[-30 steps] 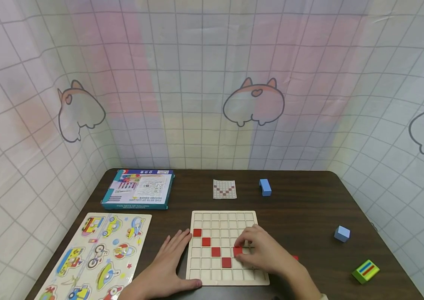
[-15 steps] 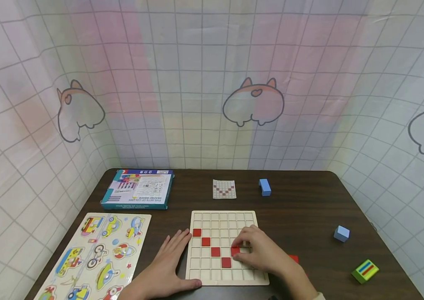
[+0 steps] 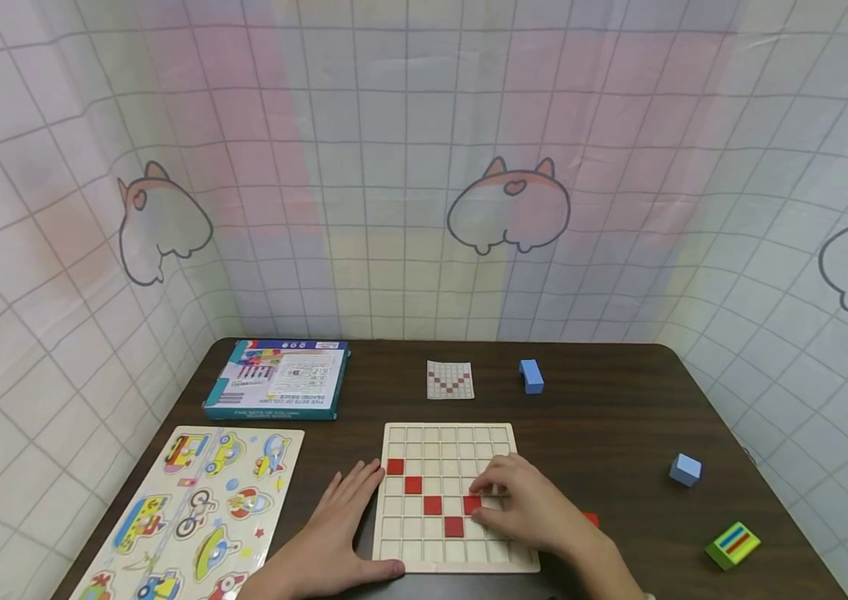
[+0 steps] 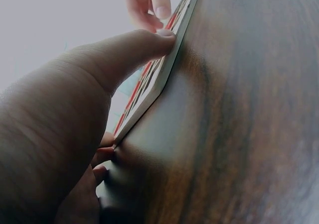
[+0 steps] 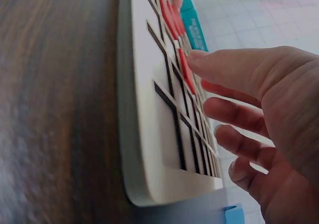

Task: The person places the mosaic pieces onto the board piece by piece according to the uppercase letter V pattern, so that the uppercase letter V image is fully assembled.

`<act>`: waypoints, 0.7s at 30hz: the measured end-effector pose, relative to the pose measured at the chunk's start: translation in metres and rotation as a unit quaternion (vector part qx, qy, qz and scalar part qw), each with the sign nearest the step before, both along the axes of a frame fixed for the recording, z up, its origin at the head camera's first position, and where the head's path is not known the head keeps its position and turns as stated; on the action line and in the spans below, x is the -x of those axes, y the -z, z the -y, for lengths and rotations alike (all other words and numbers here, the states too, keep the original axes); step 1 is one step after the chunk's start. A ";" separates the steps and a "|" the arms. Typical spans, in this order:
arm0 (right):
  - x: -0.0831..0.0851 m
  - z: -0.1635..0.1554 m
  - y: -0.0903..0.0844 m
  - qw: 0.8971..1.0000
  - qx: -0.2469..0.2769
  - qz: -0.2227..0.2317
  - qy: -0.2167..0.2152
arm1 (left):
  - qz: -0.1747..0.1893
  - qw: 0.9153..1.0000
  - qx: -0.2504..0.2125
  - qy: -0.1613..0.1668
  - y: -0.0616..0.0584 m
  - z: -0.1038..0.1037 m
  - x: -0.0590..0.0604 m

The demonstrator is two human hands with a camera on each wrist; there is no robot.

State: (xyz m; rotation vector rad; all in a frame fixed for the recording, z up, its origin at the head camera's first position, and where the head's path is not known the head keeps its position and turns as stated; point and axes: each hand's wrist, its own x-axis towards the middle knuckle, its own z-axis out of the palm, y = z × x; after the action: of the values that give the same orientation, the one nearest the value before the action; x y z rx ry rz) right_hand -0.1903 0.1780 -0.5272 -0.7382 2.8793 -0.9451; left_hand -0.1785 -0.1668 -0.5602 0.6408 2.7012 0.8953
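A pale wooden grid board (image 3: pixel 412 552) lies on the dark table. Set in its cells, red square tiles run diagonally down from the left edge, the lowest a red tile (image 3: pixel 454 527). My right hand (image 3: pixel 521 504) pinches another red tile (image 3: pixel 472 505) one row up and to the right, thumb and forefinger at its edges. In the right wrist view the thumb tip meets that red tile (image 5: pixel 186 72) and the other fingers curl behind. My left hand (image 3: pixel 329 533) lies spread along the board's left side, fingertips at the edge and thumb on the near left corner.
A small pattern card (image 3: pixel 449 380) with a V of dark squares lies behind the board. Leftward are a teal box (image 3: pixel 281 379) and a vehicle picture board (image 3: pixel 221 492). Blue blocks (image 3: pixel 532 377) (image 3: pixel 685 470) and a green striped block (image 3: pixel 733 546) stand rightward. A red piece (image 3: pixel 591 519) shows beside the right forearm.
The red tile in my right hand has shifted slightly left over the board, the fingers moving with it at first. My left hand has stayed in place.
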 end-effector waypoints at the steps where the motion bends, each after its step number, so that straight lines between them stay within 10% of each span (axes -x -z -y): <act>1: -0.001 -0.001 -0.001 1.000 0.002 -0.002 0.002 | 0.000 1.000 -0.001 0.001 0.000 0.000 0.000; 21: -0.019 -0.041 -0.008 0.998 -0.001 -0.016 0.063 | -0.006 1.000 -0.004 0.000 0.000 0.000 -0.001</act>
State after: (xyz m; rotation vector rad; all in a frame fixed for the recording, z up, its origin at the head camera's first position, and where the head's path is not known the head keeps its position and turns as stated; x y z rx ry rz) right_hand -0.1714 0.2190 -0.5193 -0.5833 2.9844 -0.9520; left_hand -0.1777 -0.1670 -0.5599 0.6509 2.7087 0.9052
